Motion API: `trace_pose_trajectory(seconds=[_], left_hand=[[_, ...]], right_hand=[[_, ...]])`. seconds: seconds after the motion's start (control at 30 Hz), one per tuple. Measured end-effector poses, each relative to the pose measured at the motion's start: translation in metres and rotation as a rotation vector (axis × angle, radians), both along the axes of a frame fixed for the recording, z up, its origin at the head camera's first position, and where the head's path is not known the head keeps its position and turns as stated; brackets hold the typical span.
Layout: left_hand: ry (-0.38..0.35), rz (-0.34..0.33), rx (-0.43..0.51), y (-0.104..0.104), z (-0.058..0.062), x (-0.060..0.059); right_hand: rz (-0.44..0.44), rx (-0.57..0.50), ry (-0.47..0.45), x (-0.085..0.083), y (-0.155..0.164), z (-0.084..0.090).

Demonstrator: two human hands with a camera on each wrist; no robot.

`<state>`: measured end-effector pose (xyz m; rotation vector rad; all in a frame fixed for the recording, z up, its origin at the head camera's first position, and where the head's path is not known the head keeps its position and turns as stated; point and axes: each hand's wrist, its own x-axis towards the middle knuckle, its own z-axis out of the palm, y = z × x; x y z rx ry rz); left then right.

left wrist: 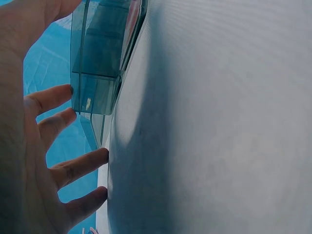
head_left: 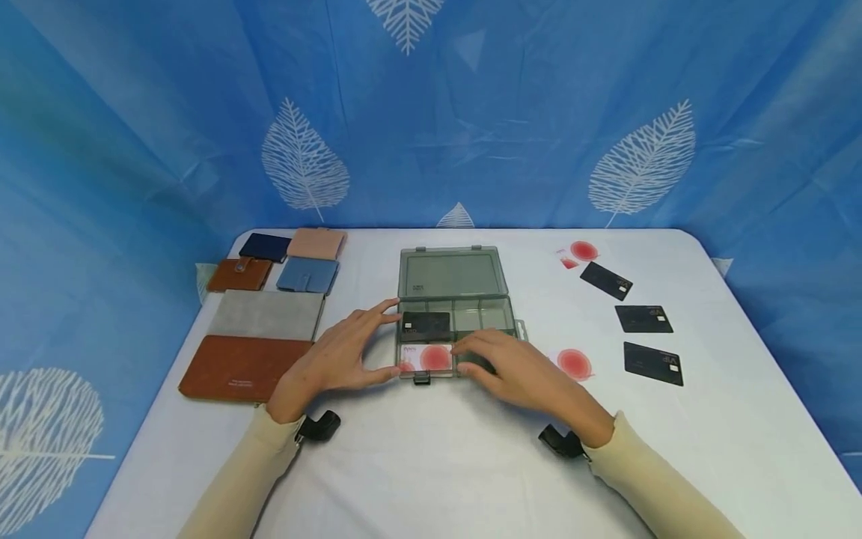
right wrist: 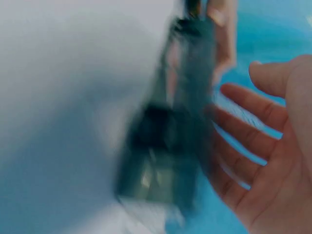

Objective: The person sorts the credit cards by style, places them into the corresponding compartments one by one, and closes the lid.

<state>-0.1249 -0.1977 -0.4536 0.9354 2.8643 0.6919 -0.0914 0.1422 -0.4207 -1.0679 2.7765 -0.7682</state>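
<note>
A translucent grey-green compartment box (head_left: 498, 313) lies in the middle of the table, its lid (head_left: 453, 272) folded back. Inside, on the left, a black card (head_left: 427, 326) sits behind a white card with a red circle (head_left: 426, 358). My left hand (head_left: 337, 352) is spread along the box's left side, fingertips touching the wall (left wrist: 97, 58) and the thumb near the front corner. Over the front right compartment hovers my right hand (head_left: 512, 367), its fingertips by the red-circle card's right edge. Loosely extended, the right fingers (right wrist: 253, 136) show nothing held; the box is blurred there.
To the left lie a large brown wallet (head_left: 236, 367), a grey one (head_left: 269, 314) and several smaller ones, including a blue wallet (head_left: 307, 275). On the right are black cards (head_left: 643, 319) and red-circle cards (head_left: 575, 364). A blue curtain (head_left: 471, 150) hangs behind the table.
</note>
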Motion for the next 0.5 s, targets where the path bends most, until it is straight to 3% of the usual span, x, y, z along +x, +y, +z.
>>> trace_pose_trajectory(seconds=[0.23, 0.5], left_hand=[[-0.010, 0.002, 0.000, -0.002, 0.000, 0.000], [0.000, -0.014, 0.028, -0.001, -0.001, 0.000]], right_hand=[[-0.073, -0.091, -0.008, -0.014, 0.063, 0.023], [-0.171, 0.105, -0.154, -0.017, 0.133, 0.014]])
